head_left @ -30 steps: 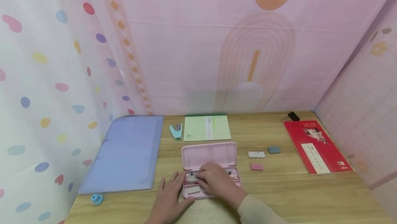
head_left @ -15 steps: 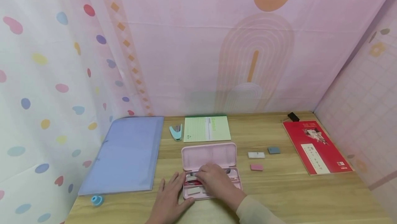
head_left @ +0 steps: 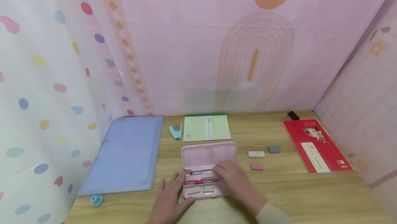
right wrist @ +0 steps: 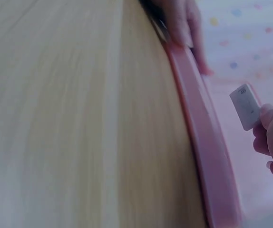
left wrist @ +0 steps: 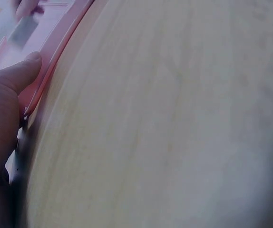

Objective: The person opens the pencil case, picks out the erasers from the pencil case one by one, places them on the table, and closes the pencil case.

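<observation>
A pink pencil case (head_left: pixel 209 156) stands with its lid raised on the wooden table. In its tray are a red pen (head_left: pixel 193 182), a clear pen (head_left: pixel 200 173) and two pale erasers (head_left: pixel 194 190) in the front compartment. My left hand (head_left: pixel 170 196) rests against the left end of the case, fingers fairly straight, thumb on the front rim. Over the right part of the case is my right hand (head_left: pixel 234 181), hiding that end. In the right wrist view it pinches a white eraser (right wrist: pixel 246 107) between thumb and fingers.
Right of the case lie a white eraser (head_left: pixel 256 154), a pink eraser (head_left: pixel 256 166) and a blue eraser (head_left: pixel 274 149). Behind are a stapler (head_left: pixel 176 132) and green notebook (head_left: pixel 206 128). A blue folder (head_left: pixel 124 155), blue knob-like object (head_left: pixel 97 200), red book (head_left: pixel 316 146) and black clip (head_left: pixel 293 115) flank them.
My right hand has moved right across the case from its middle, uncovering the pens and the second eraser in the front compartment. My left hand has stayed in place.
</observation>
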{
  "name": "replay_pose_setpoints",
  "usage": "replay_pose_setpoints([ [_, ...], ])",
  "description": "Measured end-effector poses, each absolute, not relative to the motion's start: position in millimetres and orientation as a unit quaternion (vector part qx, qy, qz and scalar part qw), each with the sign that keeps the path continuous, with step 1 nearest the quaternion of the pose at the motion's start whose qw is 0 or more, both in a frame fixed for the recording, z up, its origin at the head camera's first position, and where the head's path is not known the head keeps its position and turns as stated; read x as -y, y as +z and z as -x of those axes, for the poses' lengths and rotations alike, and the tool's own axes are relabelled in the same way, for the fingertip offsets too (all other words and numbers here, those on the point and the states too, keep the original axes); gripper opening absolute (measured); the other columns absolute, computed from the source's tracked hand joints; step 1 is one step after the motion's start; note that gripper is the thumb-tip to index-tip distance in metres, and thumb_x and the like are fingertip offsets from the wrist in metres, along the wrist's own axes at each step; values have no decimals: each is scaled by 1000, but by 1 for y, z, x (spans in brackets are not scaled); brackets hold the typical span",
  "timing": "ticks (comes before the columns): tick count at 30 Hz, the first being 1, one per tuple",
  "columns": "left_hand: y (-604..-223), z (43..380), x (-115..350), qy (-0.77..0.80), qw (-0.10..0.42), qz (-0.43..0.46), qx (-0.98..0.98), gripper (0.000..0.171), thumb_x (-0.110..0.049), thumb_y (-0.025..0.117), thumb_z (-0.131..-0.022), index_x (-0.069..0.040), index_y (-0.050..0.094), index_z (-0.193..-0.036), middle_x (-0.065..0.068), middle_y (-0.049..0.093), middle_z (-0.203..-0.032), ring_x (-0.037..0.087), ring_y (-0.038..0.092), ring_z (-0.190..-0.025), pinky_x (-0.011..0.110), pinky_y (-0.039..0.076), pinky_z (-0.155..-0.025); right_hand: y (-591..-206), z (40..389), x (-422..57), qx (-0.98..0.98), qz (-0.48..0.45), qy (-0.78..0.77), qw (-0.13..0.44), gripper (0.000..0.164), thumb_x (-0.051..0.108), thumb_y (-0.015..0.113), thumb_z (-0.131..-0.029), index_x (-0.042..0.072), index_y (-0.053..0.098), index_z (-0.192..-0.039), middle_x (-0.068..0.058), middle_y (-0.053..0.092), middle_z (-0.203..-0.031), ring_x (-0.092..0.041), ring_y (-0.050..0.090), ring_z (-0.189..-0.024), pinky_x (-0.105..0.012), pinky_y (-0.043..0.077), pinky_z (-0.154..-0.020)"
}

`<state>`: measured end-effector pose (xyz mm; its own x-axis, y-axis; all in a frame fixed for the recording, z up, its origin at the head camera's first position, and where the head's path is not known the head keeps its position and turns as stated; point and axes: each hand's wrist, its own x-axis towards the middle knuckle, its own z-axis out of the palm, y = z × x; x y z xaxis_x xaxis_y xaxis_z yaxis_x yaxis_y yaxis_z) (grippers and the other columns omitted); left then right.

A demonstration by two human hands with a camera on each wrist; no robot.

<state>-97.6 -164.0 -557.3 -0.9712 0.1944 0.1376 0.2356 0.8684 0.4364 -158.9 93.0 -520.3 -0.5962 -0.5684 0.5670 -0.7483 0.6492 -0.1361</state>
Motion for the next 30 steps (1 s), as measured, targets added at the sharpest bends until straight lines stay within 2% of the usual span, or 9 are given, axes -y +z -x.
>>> replay_pose_setpoints([
  [7,-558,99,165,-223,31,108,968,93,-78,47,-80,-21,33,-151,0,39,-151,24,29,-141,63,10,-112,-516,156,-173,882,-315,201,286,17,10,72,-79,7,72,-96,-4,70,-95,-20,65,-88,-39,55,-77],
  [12,-556,99,164,-221,24,104,969,94,-79,46,-80,-20,33,-151,1,40,-151,25,29,-141,63,10,-112,-518,154,-228,927,-223,174,246,17,12,75,-82,7,73,-98,-3,69,-95,-22,65,-89,-43,55,-78],
  [16,-556,99,164,-220,20,102,970,94,-79,45,-79,-19,34,-151,1,40,-151,25,29,-141,63,10,-112,-525,158,-263,946,-173,156,226,22,11,78,-80,5,73,-100,-6,68,-94,-25,65,-88,-46,55,-77],
  [23,-558,98,165,-224,26,106,969,93,-78,46,-80,-20,32,-151,-1,38,-152,24,28,-142,63,9,-112,-528,169,-286,961,-135,134,199,21,11,79,-79,5,73,-98,-7,68,-90,-28,64,-83,-48,55,-75],
  [30,-556,98,165,-221,23,106,969,93,-78,46,-80,-21,31,-152,-2,37,-152,24,27,-142,63,10,-112,-523,173,-287,973,-115,135,150,25,14,78,-80,7,73,-104,-9,69,-96,-30,64,-91,-50,54,-80],
])
